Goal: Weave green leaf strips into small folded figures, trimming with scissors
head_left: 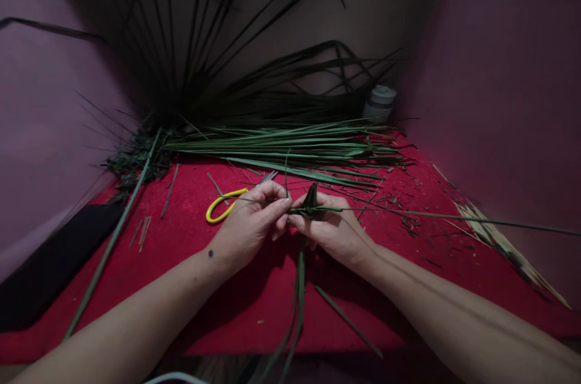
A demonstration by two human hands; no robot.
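My left hand (pixel 254 217) pinches thin green leaf strips at the left end of a small folded palm-leaf piece (pixel 310 202). Thumb and fingers of my right hand (pixel 329 223) close around that same piece, which has a dark pointed fold standing up. One long thin strip (pixel 454 215) runs from it far to the right, and another short strip (pixel 287 172) sticks up by my left fingertips. Below my hands, long leaf ends (pixel 299 293) hang past the table's front edge. Partly behind my left hand lie scissors with yellow handles (pixel 215 207).
Cut green leaf strips (pixel 281 145) lie in a bundle across the back of the red cloth (pixel 190 287). A large palm frond leans on the wall. A white container (pixel 379 102) stands back right, pale strips (pixel 503 244) at right, a dark flat object (pixel 54 263) at left.
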